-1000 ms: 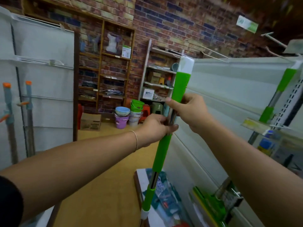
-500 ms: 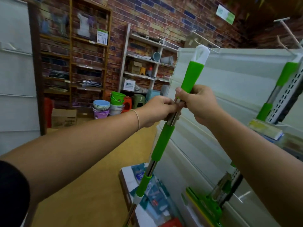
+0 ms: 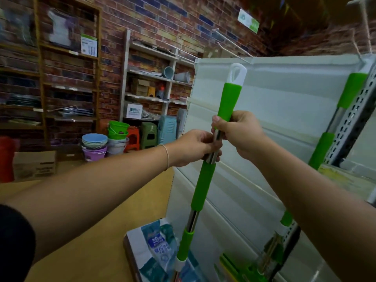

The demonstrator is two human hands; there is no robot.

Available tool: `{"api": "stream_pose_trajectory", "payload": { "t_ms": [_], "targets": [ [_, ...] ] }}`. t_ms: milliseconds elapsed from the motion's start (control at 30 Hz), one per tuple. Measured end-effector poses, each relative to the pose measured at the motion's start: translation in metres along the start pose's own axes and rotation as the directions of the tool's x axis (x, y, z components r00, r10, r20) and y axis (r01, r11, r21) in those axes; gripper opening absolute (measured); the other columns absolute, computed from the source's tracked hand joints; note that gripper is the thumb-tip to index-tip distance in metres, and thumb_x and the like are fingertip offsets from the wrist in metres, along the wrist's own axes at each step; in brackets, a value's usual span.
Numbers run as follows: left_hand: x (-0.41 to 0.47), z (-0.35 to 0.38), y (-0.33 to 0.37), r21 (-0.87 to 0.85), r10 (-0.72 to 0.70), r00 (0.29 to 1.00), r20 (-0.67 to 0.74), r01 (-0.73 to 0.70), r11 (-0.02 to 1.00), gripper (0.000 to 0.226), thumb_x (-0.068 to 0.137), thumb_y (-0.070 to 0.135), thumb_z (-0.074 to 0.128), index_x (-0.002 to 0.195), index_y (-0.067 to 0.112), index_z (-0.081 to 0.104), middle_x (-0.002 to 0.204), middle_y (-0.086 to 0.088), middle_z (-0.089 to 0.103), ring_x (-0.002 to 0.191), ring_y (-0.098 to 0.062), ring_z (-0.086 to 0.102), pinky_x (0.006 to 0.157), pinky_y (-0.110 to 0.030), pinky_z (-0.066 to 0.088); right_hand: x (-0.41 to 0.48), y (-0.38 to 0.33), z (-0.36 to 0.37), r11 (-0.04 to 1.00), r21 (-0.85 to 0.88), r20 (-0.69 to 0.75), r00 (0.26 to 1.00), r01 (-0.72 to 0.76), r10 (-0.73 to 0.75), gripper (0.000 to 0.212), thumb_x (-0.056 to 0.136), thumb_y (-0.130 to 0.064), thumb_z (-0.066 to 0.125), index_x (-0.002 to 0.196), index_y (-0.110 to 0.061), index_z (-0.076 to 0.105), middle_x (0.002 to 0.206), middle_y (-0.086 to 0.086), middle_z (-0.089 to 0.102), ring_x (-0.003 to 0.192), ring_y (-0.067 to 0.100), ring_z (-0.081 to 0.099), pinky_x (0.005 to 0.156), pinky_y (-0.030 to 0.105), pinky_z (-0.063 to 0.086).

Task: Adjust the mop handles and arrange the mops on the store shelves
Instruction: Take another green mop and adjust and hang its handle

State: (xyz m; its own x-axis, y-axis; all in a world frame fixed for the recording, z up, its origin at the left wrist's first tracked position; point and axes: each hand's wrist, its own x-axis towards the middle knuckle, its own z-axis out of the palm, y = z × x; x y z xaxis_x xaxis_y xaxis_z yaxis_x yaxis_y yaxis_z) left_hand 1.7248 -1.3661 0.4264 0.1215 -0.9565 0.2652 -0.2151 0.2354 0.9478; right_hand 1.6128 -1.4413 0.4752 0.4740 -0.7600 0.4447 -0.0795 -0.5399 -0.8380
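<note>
I hold a green mop handle (image 3: pixel 203 184) nearly upright in front of the white store shelf (image 3: pixel 284 102). It has green grip sleeves, a bare steel tube and a white hanging loop on top. My left hand (image 3: pixel 195 148) grips the steel section just above the middle sleeve. My right hand (image 3: pixel 238 132) grips the base of the top sleeve, right above the left hand. A second green mop (image 3: pixel 325 143) leans against the shelf's perforated upright at the right, its green head (image 3: pixel 242 269) on the bottom shelf.
Packaged goods (image 3: pixel 156 247) lie on the low shelf base below the handle. Stacked buckets and basins (image 3: pixel 105 141) and plastic stools (image 3: pixel 148 135) stand by the brick back wall. A cardboard box (image 3: pixel 34 163) sits on the tan floor at left.
The handle's top section has slid upward, and more steel tube shows between the sleeves. The view has swung left to right; the blue-handled mops at left are out of sight.
</note>
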Motion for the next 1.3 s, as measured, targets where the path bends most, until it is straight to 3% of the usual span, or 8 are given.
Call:
{"api": "stream_pose_trajectory", "payload": {
  "t_ms": [333, 433, 567, 867, 1033, 1300],
  "targets": [
    [0.076, 0.01, -0.009, 0.01, 0.079, 0.995, 0.058, -0.08, 0.997, 0.028, 0.098, 0.012, 0.055, 0.118, -0.008, 0.058, 0.097, -0.018, 0.066, 0.086, -0.025, 0.068, 0.072, -0.025, 0.06, 0.045, 0.022, -0.028, 0.998, -0.048, -0.174, 0.984, -0.052, 0.043, 0.015, 0.091, -0.022, 0.07, 0.091, -0.007, 0.069, 0.09, 0.012, 0.073, 0.087, 0.029, 0.072, 0.083, 0.046, 0.06],
    [0.1, 0.009, -0.005, 0.033, 0.101, 0.987, 0.126, -0.106, 0.994, 0.026, 0.098, 0.012, 0.056, 0.116, -0.005, 0.06, 0.102, -0.021, 0.066, 0.09, -0.029, 0.068, 0.07, -0.024, 0.06, 0.056, 0.023, -0.034, 0.994, -0.08, -0.265, 0.963, -0.071, 0.047, 0.016, 0.091, -0.021, 0.07, 0.093, -0.005, 0.069, 0.085, 0.01, 0.072, 0.081, 0.025, 0.07, 0.083, 0.045, 0.06],
    [0.124, 0.011, 0.003, 0.014, 0.133, 0.967, 0.217, -0.139, 0.99, 0.008, 0.096, 0.011, 0.058, 0.1, 0.005, 0.063, 0.098, -0.021, 0.066, 0.087, -0.029, 0.067, 0.069, -0.025, 0.061, 0.064, 0.02, -0.042, 0.992, -0.09, -0.363, 0.93, -0.094, 0.055, 0.014, 0.092, -0.02, 0.07, 0.092, -0.006, 0.069, 0.084, 0.009, 0.071, 0.079, 0.023, 0.069, 0.083, 0.046, 0.06],
    [0.181, 0.006, 0.028, -0.082, 0.285, 0.859, 0.425, -0.277, 0.957, 0.011, 0.091, 0.014, 0.067, 0.093, 0.002, 0.065, 0.083, -0.016, 0.067, 0.075, -0.029, 0.07, 0.069, -0.035, 0.061, 0.081, -0.013, -0.051, 0.975, -0.166, -0.608, 0.793, -0.151, 0.019, 0.016, 0.095, -0.021, 0.066, 0.097, -0.006, 0.069, 0.092, 0.012, 0.072, 0.09, 0.028, 0.071, 0.082, 0.04, 0.06],
    [0.198, 0.014, 0.045, -0.079, 0.329, 0.807, 0.491, -0.335, 0.939, 0.021, 0.088, 0.022, 0.072, 0.096, 0.004, 0.068, 0.089, -0.019, 0.07, 0.086, -0.037, 0.072, 0.079, -0.05, 0.06, 0.081, -0.029, -0.061, 0.959, -0.231, -0.679, 0.733, -0.163, -0.039, 0.014, 0.095, -0.02, 0.065, 0.091, -0.006, 0.069, 0.089, 0.012, 0.072, 0.086, 0.029, 0.072, 0.081, 0.044, 0.061],
    [0.202, 0.039, 0.075, -0.101, 0.379, 0.73, 0.569, -0.396, 0.913, 0.025, 0.088, 0.023, 0.072, 0.102, 0.003, 0.069, 0.097, -0.022, 0.071, 0.083, -0.033, 0.071, 0.076, -0.046, 0.061, 0.071, -0.048, -0.085, 0.945, -0.25, -0.763, 0.643, -0.209, -0.06, 0.012, 0.094, -0.018, 0.065, 0.084, -0.011, 0.067, 0.086, 0.011, 0.072, 0.085, 0.029, 0.072, 0.086, 0.05, 0.058]
  ]
}}
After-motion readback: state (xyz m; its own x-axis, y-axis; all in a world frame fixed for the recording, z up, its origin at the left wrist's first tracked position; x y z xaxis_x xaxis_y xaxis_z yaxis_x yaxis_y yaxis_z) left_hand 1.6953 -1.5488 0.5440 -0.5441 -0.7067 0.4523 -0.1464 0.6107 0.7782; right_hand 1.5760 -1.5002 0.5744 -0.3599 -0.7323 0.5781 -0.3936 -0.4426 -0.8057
